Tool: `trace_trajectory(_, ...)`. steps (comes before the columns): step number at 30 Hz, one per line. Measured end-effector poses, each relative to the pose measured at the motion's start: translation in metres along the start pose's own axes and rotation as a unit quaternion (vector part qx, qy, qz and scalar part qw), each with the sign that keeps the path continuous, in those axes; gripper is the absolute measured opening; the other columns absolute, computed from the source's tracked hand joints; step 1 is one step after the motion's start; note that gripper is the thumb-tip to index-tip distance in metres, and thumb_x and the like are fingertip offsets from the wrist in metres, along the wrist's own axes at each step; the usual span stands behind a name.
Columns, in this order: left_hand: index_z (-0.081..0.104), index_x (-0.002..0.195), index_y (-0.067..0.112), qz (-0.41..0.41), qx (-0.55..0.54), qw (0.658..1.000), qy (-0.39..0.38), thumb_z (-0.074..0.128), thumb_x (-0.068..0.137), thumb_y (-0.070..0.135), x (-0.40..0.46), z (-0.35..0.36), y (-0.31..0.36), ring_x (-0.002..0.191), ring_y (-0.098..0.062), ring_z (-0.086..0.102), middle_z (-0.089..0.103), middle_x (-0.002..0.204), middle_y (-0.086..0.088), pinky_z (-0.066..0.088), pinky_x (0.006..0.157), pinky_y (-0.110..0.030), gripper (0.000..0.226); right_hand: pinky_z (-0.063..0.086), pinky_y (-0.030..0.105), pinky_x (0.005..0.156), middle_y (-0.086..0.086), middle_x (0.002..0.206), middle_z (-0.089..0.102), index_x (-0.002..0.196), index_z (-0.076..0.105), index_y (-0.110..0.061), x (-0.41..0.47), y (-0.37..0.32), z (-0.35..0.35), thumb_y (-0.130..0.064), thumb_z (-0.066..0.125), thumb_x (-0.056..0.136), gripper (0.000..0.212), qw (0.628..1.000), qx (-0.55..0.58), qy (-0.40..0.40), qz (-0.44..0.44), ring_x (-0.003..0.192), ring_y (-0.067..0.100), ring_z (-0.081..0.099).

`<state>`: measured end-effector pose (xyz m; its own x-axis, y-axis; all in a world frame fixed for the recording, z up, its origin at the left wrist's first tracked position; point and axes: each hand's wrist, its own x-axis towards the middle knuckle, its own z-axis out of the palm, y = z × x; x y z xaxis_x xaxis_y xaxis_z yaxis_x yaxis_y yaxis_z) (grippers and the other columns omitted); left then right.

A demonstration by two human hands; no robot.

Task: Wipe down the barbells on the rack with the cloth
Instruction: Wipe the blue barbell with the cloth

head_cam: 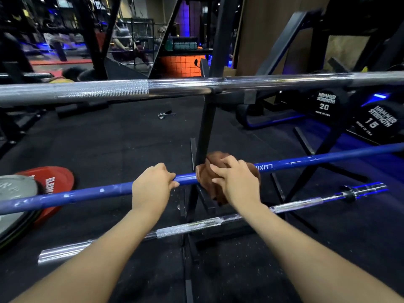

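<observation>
1. At far left a grey plate (13, 193) and a red plate (55, 184) lie stacked on the black rubber floor (122, 145), both cut off by the frame edge.
2. The blue barbell (87, 192) crosses the view, both ends out of frame.
3. The left hand (153, 184) grips that bar, fingers curled over it.
4. The black rack upright (204, 136) hides part of the brown cloth (205, 178).
5. The right hand (237, 178) presses the bunched cloth around the blue bar, fingers curled on it; the cloth's far side is blurred, possibly wrapped fully.
6. Chrome barbells sit above (262, 82) and below (295, 205).
7. Dumbbells (325, 103) stand at right; the dim gym behind is blurred.
</observation>
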<state>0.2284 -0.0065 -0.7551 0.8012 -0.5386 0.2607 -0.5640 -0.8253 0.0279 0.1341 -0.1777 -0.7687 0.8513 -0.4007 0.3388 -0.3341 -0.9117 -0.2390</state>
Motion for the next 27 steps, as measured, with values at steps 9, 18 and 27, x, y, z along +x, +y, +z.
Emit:
trace_trajectory(9, 0.065, 0.108, 0.027, 0.010, 0.026, 1.000, -0.009, 0.043, 0.096, 0.046, 0.003, -0.002, 0.001, 0.097, -0.015, 0.053, 0.052, 0.106, 0.005, 0.034, 0.062, -0.028, 0.031, 0.027, 0.015, 0.071, -0.004, 0.111, 0.057, 0.106, 0.072, -0.030, -0.001, -0.009, 0.000, -0.023, 0.066, 0.086, 0.022, 0.994, 0.089, 0.059, 0.036, 0.098, 0.013, 0.046)
trace_trajectory(18, 0.065, 0.109, 0.027, 0.015, 0.009, 1.000, -0.012, 0.045, 0.096, 0.046, 0.002, -0.004, -0.001, 0.099, -0.016, 0.054, 0.053, 0.106, 0.005, 0.035, 0.065, -0.027, 0.031, 0.037, 0.029, 0.075, -0.003, 0.105, 0.055, 0.106, 0.073, -0.031, 0.004, 0.032, -0.016, -0.030, 0.072, 0.082, 0.024, 0.995, 0.018, 0.041, 0.091, 0.098, 0.024, 0.053)
trace_trajectory(27, 0.063, 0.104, 0.023, 0.017, 0.019, 0.999, -0.026, 0.047, 0.096, 0.044, 0.004, -0.012, 0.002, 0.096, -0.018, 0.054, 0.052, 0.104, 0.004, 0.034, 0.065, -0.028, 0.028, 0.040, 0.025, 0.084, 0.001, 0.106, 0.057, 0.103, 0.074, -0.017, 0.006, -0.006, -0.003, -0.023, 0.071, 0.084, 0.020, 0.997, 0.074, 0.006, -0.015, 0.099, 0.023, 0.055)
